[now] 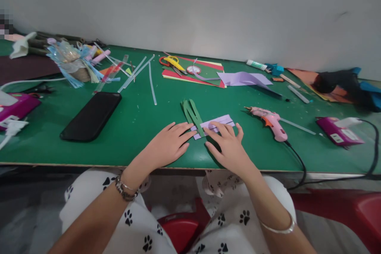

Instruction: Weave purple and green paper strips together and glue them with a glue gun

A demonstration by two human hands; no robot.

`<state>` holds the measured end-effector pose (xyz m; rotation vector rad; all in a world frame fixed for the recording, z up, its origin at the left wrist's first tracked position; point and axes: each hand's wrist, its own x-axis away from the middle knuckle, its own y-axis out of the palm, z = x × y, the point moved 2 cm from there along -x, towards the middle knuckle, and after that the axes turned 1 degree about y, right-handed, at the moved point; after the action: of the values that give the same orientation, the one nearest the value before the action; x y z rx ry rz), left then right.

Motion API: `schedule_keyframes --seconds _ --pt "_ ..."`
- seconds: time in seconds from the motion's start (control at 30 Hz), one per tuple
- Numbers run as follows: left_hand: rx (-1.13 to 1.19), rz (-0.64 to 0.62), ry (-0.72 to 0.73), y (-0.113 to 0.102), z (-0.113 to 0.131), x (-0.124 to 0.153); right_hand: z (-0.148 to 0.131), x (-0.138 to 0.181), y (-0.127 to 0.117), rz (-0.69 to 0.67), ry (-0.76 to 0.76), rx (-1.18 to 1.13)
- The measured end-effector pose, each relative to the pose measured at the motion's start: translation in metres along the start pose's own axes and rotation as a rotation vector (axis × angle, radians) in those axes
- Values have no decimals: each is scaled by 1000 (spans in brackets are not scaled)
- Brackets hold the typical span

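Between my hands on the green tabletop lies a purple paper piece (pixel 222 119), with green paper strips (pixel 193 113) across its left part, fanning away from me. My left hand (pixel 171 143) rests flat with its fingers spread, fingertips touching the left edge of the papers. Over the right part of the purple paper lies my right hand (pixel 228 145), fingers apart and pressing down, hiding some of it. To the right of that hand lies a pink glue gun (pixel 269 121) with a clear glue stick in its back.
A black phone (pixel 91 116) lies at left. Yellow-handled scissors (pixel 174 64), coloured paper sheets (pixel 205 80) and a curled purple sheet (pixel 245 78) are at the back. Clear glue sticks (pixel 137 74) lie scattered. A purple power socket (pixel 339 131) with a black cord sits at right.
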<state>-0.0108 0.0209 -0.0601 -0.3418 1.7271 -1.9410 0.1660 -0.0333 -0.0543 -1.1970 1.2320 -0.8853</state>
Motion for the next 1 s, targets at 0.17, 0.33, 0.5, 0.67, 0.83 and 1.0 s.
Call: schedule_keyframes --seconds 0.17,0.33,0.5,0.67,0.83,1.0 --pt "-3 2 2 1 0 0 0 0 0 -43 -4 -2" --pt "-10 17 7 -1 0 0 0 -1 1 23 42 8" --pt "11 -23 34 0 3 0 -3 -3 4 -38 -19 11" --pt "41 -73 55 5 6 0 -5 -4 3 -109 -24 7" --pt "24 3 -13 1 2 -1 -6 -3 2 -85 -26 -28" --pt "23 57 -142 -2 -2 -5 -7 -5 0 -71 -12 -68"
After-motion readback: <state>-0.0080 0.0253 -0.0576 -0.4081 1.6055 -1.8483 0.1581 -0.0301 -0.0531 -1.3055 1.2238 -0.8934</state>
